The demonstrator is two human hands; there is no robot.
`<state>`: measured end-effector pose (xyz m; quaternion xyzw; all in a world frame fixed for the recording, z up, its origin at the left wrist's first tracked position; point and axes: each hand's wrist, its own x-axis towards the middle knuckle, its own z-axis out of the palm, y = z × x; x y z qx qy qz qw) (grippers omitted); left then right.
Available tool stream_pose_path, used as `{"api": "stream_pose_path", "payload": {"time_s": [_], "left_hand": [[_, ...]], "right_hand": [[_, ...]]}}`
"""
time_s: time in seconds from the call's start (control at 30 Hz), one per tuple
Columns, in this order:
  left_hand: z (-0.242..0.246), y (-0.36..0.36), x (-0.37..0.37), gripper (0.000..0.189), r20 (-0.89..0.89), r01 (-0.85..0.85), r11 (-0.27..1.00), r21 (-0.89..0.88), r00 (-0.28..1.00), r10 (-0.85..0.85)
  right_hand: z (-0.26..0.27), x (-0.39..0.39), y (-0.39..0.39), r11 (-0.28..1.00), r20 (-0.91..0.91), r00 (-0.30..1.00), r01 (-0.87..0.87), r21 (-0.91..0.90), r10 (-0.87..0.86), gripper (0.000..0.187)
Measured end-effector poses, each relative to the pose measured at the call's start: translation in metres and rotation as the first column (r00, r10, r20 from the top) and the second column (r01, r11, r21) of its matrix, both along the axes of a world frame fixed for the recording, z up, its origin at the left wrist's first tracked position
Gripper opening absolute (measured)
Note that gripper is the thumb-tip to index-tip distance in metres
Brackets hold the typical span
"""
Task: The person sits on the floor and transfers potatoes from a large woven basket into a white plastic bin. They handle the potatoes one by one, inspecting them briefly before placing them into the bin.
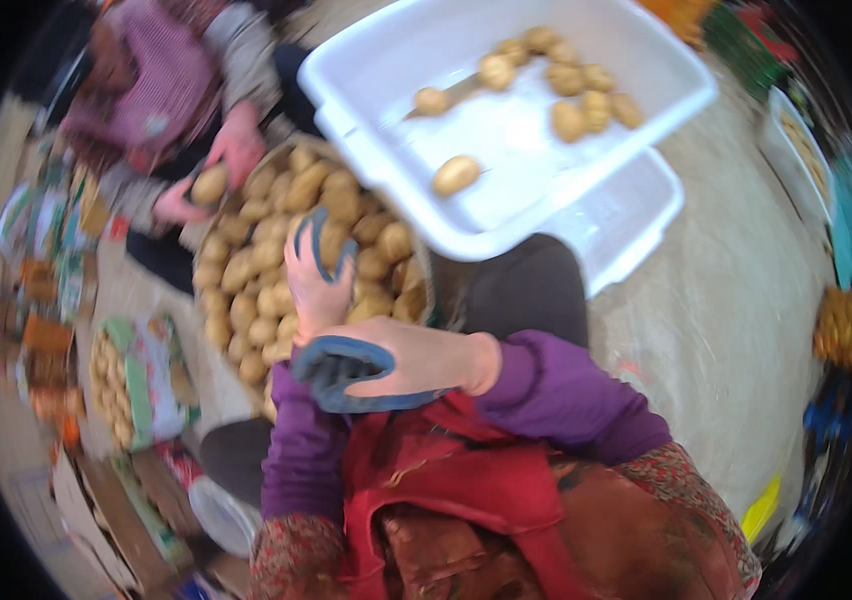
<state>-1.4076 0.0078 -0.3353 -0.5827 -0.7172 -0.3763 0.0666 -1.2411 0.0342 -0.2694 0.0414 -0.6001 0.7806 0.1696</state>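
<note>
A wide round container of potatoes (246,266) stands before me. My left hand (321,274), in a pink work glove with blue-grey coated fingers, reaches over the heap with its fingers spread beside a potato; no firm hold shows. Nearer my body, my right hand (388,364) wears the same kind of glove, its fingers curled inward above my left forearm. Whether anything lies inside that curl cannot be made out. A large white plastic tub (396,165) beyond the container holds several loose potatoes (456,175).
Across the container, another person's hands (235,146) hold a potato (209,184). A second white tub (621,217) lies partly under the first. Bagged potatoes (111,386) and cardboard boxes (107,517) stand at left; a white tray (786,150) stands at right.
</note>
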Motion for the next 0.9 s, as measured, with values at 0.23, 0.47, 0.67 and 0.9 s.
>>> {"api": "stream_pose_path", "payload": {"time_s": [0.23, 0.47, 0.67, 0.9], "left_hand": [[-0.013, -0.051, -0.067, 0.050, 0.111, -0.200, 0.929, -0.310, 0.963, 0.244], [-0.053, 0.025, -0.024, 0.078, -0.288, -0.451, 0.639, -0.623, 0.892, 0.348], [-0.052, 0.007, -0.043, 0.077, 0.154, -0.233, 0.910, -0.344, 0.941, 0.300], [0.020, -0.072, -0.012, 0.078, 0.716, 0.125, 0.985, 0.121, 0.677, -0.173]], "right_hand": [[-0.020, -0.007, -0.041, 0.829, 0.281, 0.941, -0.308, 0.466, 0.191, 0.036], [-0.044, -0.015, -0.048, 0.808, 0.336, 0.942, -0.210, 0.550, 0.016, 0.035], [-0.050, -0.028, -0.027, 0.900, 0.294, 0.934, 0.059, 0.432, -0.202, 0.029], [-0.064, -0.044, -0.009, 0.573, 0.576, 0.805, 0.540, -0.617, -0.138, 0.044]]}}
